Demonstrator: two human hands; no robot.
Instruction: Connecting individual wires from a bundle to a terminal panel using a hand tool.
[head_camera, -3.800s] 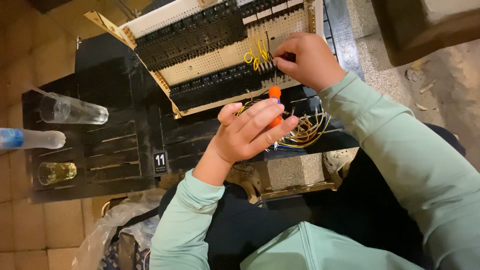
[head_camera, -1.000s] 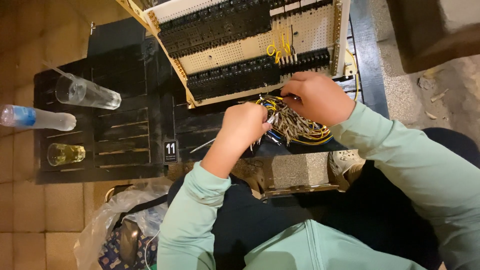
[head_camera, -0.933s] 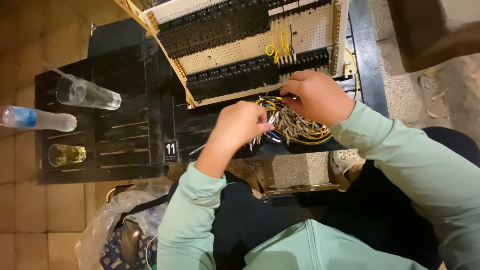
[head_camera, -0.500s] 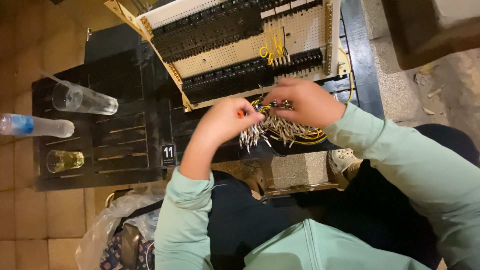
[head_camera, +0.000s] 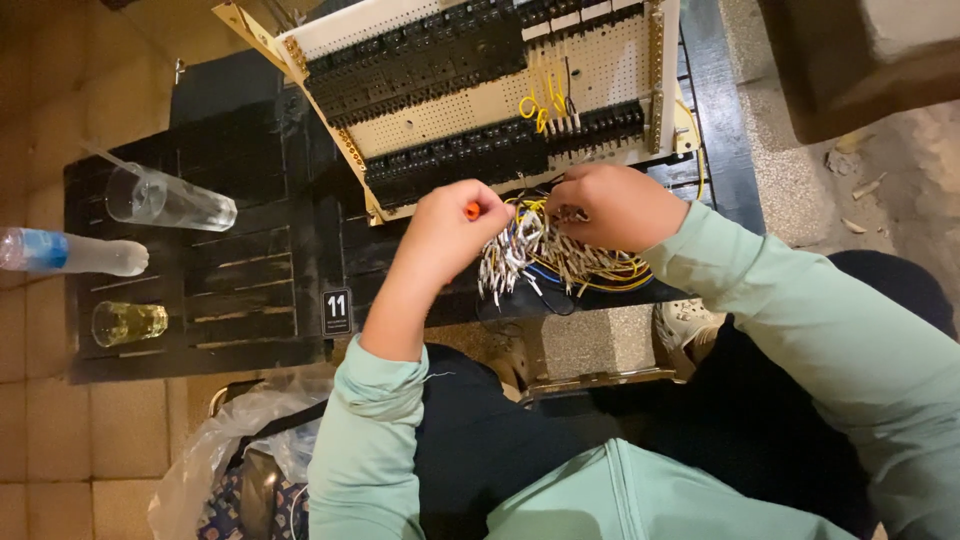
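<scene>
Below the perforated panel (head_camera: 480, 95) on the black table (head_camera: 250, 250), a bundle of wires (head_camera: 545, 255) is pinched by the right hand (head_camera: 615, 205), while an orange-handled tool (head_camera: 471, 210) is enclosed in the left hand (head_camera: 450, 225) fisted just beside the bundle's white-tipped ends.

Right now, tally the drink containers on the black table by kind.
Clear glass, lying on its side: 1
Plastic bottle, lying on its side: 1
Small glass of yellowish liquid, upright: 1
Total: 3
</scene>
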